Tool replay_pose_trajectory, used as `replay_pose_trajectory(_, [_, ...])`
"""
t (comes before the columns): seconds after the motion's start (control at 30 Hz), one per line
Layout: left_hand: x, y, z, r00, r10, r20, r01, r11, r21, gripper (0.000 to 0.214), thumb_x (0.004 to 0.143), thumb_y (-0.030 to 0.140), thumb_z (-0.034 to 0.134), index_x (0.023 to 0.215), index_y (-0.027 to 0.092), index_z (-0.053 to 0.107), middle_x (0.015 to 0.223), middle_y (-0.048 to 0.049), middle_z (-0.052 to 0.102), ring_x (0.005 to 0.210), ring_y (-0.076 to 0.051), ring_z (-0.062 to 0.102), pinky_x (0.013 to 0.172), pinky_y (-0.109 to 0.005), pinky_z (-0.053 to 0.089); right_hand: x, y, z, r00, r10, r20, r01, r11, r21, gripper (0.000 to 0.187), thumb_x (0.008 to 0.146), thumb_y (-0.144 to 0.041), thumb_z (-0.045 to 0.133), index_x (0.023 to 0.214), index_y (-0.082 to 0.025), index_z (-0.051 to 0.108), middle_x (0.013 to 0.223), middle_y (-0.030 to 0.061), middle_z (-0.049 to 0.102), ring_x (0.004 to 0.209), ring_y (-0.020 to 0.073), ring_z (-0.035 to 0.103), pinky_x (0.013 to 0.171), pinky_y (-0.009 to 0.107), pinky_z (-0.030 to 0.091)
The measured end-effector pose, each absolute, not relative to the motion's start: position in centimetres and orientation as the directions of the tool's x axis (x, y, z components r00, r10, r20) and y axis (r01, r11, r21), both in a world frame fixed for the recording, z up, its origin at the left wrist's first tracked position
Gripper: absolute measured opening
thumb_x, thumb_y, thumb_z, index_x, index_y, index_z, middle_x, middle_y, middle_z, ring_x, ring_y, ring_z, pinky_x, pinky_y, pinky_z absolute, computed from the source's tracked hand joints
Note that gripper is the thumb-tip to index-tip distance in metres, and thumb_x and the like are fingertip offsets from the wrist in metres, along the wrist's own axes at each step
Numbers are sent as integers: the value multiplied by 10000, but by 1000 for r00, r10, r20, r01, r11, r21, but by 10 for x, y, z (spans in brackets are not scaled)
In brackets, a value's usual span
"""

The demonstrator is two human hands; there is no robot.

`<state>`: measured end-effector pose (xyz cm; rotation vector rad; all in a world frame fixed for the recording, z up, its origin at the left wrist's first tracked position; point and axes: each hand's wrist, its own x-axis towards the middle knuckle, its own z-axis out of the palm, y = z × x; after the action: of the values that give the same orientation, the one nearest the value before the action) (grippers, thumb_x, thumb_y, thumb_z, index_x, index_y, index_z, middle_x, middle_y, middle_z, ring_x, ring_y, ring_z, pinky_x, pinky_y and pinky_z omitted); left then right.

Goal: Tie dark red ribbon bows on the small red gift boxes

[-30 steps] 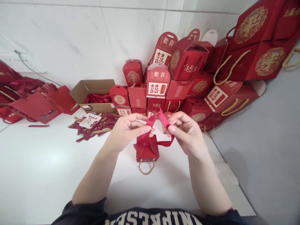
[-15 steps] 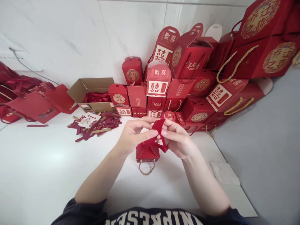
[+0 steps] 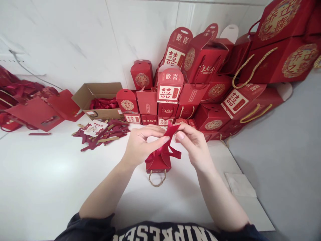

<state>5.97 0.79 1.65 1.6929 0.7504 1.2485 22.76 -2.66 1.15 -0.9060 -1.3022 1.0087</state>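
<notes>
A: What's changed from half a second ago?
B: The hands, mostly. In the earlier frame the two thumbs nearly meet on the red ribbon; now the right hand sits a little farther out, and the ribbon slants up between the hands with a tip poking above. A strand hangs out to the right, below the right fingers.
A: And the small red box?
B: Same spot: on the white tabletop, just beneath the hands, its rope handle lying toward the person.
A: How is the left hand posed?
B: Palm turned inward, thumb stretched along the ribbon, fingers behind it, so it's pinching the strip.
A: The right?
B: Index finger reaching in at the ribbon's upper edge, thumb pointing up and inward below it. Whether they grip the ribbon, I can't tell. Both forearms angle in from the sides.
</notes>
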Motion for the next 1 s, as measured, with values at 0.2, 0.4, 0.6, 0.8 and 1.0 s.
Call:
replay_pose_trajectory(0.2, [61, 8, 17, 383, 830, 406, -3, -438, 899, 70, 754, 199, 743, 823, 193, 758, 901, -61, 740, 887, -197, 682, 832, -331, 549, 223, -29, 8, 142, 923, 357, 0, 361, -933, 170, 814, -321, 701, 719, -204, 622, 747, -5, 594, 752, 141, 556, 753, 294, 454])
replay_pose_trajectory(0.4, [48, 29, 21, 735, 591, 332, -71, -420, 905, 120, 804, 219, 699, 896, 179, 764, 1008, -99, 730, 957, -227, 667, 886, -355, 521, 229, -26, 34, 197, 876, 439, 17, 445, -895, 191, 811, -323, 702, 710, -193, 605, 738, -5, 591, 678, 122, 533, 680, 282, 465])
replay_pose_trajectory(0.6, [36, 59, -14, 838, 482, 257, -121, -295, 948, 225, 841, 347, 650, 924, 186, 784, 1073, -143, 722, 1059, -287, 648, 927, -405, 502, 230, -22, 66, 210, 817, 538, 64, 537, -841, 212, 801, -358, 707, 711, -206, 589, 733, -8, 586, 677, 125, 549, 650, 278, 496])
replay_pose_trajectory(0.8, [30, 65, -41, 881, 453, 135, 29, -336, 942, 206, 790, 322, 708, 924, 186, 784, 1079, -173, 713, 1070, -272, 638, 956, -411, 479, 224, -15, 64, 134, 833, 536, 73, 531, -844, 240, 810, -396, 689, 703, -213, 577, 718, -8, 582, 674, 131, 562, 628, 279, 496])
replay_pose_trajectory(1.0, [37, 59, -51, 871, 443, 212, 20, -463, 886, 142, 696, 269, 787, 829, 221, 794, 1188, -148, 674, 1135, -291, 593, 997, -427, 448, 224, -13, 61, 126, 841, 526, 73, 521, -851, 250, 811, -385, 690, 695, -206, 559, 693, -20, 556, 635, 111, 535, 590, 253, 466])
